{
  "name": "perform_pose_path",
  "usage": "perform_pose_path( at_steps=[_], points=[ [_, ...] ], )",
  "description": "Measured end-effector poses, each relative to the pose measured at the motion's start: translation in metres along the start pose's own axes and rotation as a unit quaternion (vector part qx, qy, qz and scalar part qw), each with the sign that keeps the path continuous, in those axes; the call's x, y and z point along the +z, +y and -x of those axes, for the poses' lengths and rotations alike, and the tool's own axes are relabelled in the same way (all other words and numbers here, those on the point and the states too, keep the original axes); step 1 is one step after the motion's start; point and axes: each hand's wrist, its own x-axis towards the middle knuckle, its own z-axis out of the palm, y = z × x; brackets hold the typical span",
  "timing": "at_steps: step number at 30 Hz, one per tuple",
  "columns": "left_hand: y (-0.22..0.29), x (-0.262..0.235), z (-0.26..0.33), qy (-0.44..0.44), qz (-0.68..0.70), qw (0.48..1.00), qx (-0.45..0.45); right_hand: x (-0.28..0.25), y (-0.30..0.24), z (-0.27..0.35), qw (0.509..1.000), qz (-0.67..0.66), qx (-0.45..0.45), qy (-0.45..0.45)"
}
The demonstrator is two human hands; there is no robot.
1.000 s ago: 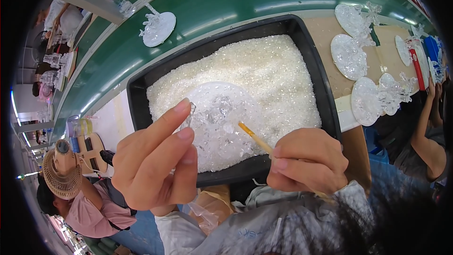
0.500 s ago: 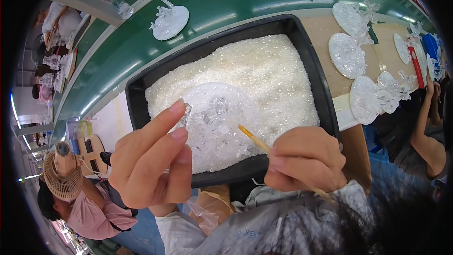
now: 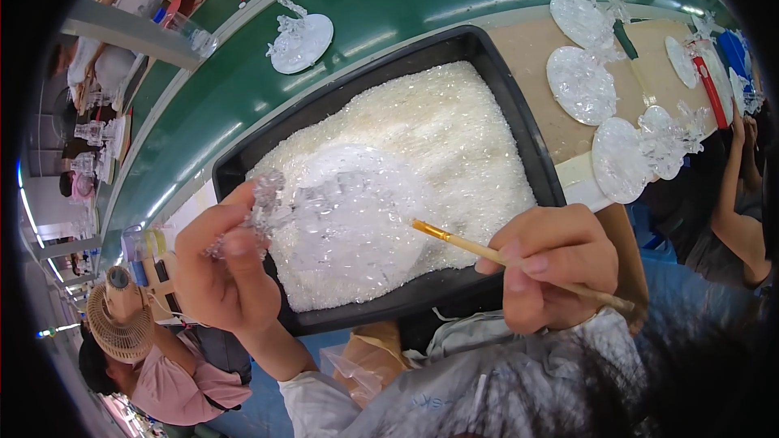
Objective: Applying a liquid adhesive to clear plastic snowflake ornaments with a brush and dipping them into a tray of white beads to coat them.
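Both hands are occupied: the left hand pinches a clear, branching ornament with a round whitish base, and the right hand grips a wooden-handled paintbrush like a pen. Largest around them is the glossy green workbench, curving across the top. Nearer sits a black rectangular tray, with a bed of glittering clear-white granules inside; the held ornament is over its left part, though whether it touches the granules cannot be told. A brown board lies right of the tray, bearing several similar ornaments on round bases. One single ornament stands on the green beyond the tray. Smallest, the brush's amber bristles point at the held base's right edge; contact is unclear.
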Motion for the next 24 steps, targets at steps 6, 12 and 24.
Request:
perform_pose_path(
  at_steps=[6,12,24],
  points=[
    [-0.008,0.000,-0.006,0.025,0.008,0.999,0.045,-0.003,-0.002,-0.003,0.995,-0.092,0.014,0.023],
    [-0.011,0.010,-0.009,0.045,0.052,0.995,0.077,0.001,-0.001,-0.004,0.994,-0.102,0.028,0.011],
    [-0.033,-0.048,-0.020,-0.249,0.097,0.950,0.161,-0.005,0.002,-0.004,0.992,-0.118,0.013,-0.037]
  ],
)
